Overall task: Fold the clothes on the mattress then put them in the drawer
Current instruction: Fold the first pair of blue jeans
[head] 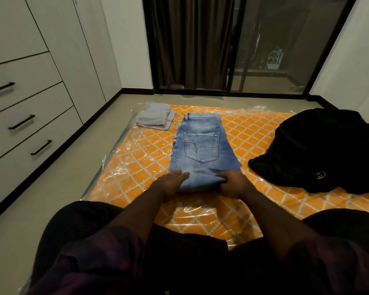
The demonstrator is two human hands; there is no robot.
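Observation:
Folded blue jeans lie back pocket up in the middle of the orange patterned mattress, which is wrapped in clear plastic. My left hand lies flat with straight fingers on the near left corner of the jeans. My right hand grips the near right edge of the fold, thumb on top and fingers curled under. A folded grey garment sits at the far left corner of the mattress. A crumpled black garment with a small logo is heaped on the right.
White drawers with black handles line the wall on the left, all closed. A strip of grey floor runs between them and the mattress. A dark curtain and sliding glass door stand beyond. My legs rest at the near mattress edge.

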